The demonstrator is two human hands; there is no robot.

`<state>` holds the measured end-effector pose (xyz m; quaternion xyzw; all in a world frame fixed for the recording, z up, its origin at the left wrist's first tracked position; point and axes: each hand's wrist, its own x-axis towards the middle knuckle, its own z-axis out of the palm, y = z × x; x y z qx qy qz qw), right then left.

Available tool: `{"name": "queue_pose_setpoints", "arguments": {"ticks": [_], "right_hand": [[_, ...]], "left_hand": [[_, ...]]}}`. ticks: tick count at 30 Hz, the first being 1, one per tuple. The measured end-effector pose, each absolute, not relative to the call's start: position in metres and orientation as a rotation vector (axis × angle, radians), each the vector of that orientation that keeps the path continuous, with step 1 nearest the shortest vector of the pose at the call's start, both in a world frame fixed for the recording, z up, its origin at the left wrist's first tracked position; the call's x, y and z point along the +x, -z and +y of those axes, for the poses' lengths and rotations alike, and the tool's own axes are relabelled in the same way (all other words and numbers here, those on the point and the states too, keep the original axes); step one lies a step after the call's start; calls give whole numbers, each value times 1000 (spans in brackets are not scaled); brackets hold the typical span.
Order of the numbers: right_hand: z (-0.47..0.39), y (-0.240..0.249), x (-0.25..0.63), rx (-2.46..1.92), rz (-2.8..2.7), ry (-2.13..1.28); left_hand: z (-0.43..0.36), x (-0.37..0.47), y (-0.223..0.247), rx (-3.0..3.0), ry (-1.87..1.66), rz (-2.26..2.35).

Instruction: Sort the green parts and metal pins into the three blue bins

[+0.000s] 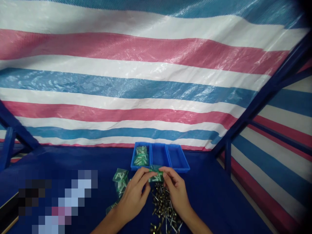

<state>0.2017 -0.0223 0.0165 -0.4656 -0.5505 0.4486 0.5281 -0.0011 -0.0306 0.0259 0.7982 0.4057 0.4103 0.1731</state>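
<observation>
A small green-tinted plastic bag (156, 177) with pale pieces inside is held up between my two hands. My left hand (136, 191) pinches its left side, and my right hand (175, 188) grips the right edge with thumb and fingers. Just below the bag, a loose pile of dark-headed metal screws or bolts (162, 204) spreads over the blue table. Beside my left wrist lie more green bags (120, 180) of pale pieces, partly covered by my arm.
Beyond my hands sits a blue three-compartment tray (177, 169); its left compartment contains green bags (141, 156). Blue metal posts (227, 159) stand at the sides, with striped sheeting (122, 113) behind. At lower left, a dark object (9, 211) adjoins a pixelated area.
</observation>
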Motion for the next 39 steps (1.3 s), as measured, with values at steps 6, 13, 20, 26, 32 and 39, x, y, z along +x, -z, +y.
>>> {"name": "queue_pose_setpoints", "arguments": {"ticks": [6,13,20,26,32,39], "right_hand": [[-25,-22,199,-1051,-1342,-1130],[-27,-21,198,-1060,-1408,-1150],[-26,-17,199,-1051,-1418,-1163],[-26,-17,201,-1075,-1474,-1135],[-31,-24,202,-1066,-1733,-899],[-41,-44,196,-892,-2334,-525]], "left_hand": [[-24,-7,-15,2368,-1311,1270],[-10,-19,-16,2395,-1389,1542],[-8,-15,-8,2437,-1147,1830],[-12,-9,-10,2503,-983,1944],[-14,-9,-16,2559,-1057,1902],[-12,-14,-18,2524,-1104,1828]]}}
